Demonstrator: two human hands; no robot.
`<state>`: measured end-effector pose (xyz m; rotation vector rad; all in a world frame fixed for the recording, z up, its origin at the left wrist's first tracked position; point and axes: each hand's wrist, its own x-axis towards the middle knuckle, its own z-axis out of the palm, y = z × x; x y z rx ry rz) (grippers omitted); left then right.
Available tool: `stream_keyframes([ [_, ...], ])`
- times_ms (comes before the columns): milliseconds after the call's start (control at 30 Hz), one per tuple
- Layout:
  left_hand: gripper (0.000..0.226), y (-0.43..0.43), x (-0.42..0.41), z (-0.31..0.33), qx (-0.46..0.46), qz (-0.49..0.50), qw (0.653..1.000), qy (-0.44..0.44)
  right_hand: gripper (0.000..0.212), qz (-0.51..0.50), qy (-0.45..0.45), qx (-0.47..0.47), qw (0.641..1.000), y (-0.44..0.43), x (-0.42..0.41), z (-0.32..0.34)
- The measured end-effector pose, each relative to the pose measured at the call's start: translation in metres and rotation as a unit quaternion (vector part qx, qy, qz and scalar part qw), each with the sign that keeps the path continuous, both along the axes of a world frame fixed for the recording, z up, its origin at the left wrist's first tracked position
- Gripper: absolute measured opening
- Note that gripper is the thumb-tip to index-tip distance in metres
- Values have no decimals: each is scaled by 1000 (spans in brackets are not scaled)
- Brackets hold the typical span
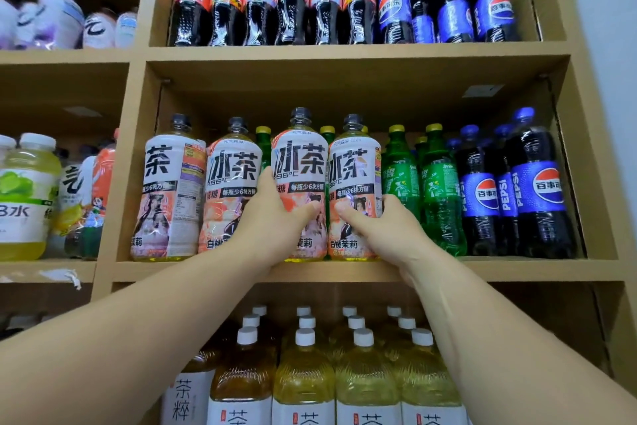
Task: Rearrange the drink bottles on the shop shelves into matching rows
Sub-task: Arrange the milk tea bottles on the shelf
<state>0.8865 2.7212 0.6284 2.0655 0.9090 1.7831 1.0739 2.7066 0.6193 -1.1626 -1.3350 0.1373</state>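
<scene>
Both hands grasp iced-tea bottles: the left hand (275,217) wraps the lower label of one tall tea bottle (299,162); the right hand (379,228) wraps its neighbour (353,166), which stands just left of the green soda bottles (401,176); two more tea bottles (231,183) stand further left of the green sodas. The risk, as a judgement: moving two full, tall bottles at once, each in a low one-handed hold, may tip either forward; a sideways nudge could topple the green sodas; green caps (263,131) show behind the teas, so a push backward may knock those. The teas wear white-and-peach labels with bold dark characters, dark caps, and yellow liquid at neck and base.
</scene>
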Motion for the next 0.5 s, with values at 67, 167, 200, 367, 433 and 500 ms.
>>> stream_keyframes([
  [67, 53, -9, -4, 0, -2, -21, 1000, -21, 86, 4, 10, -2, 1000, 1, -1, 4],
  [167, 54, -24, -13, 2, 6, -56, 998, -29, 88, 14, 22, -10, 1000, 5, 0, 9],
  [200, 55, -30, -17, 4, 12, -60, 998, -31, 88, 16, 22, -10, 1000, 7, 1, 9],
  [367, 57, -65, -50, 11, 30, -67, 995, -62, 68, 29, 28, -10, 999, -3, -4, 11],
  [433, 59, -74, -70, 10, 23, -76, 994, -74, 48, 30, 26, 7, 999, -10, -10, 10],
  [500, 61, -79, -93, 5, 17, -79, 994, -75, 49, 32, 31, 29, 999, -20, -21, 8],
])
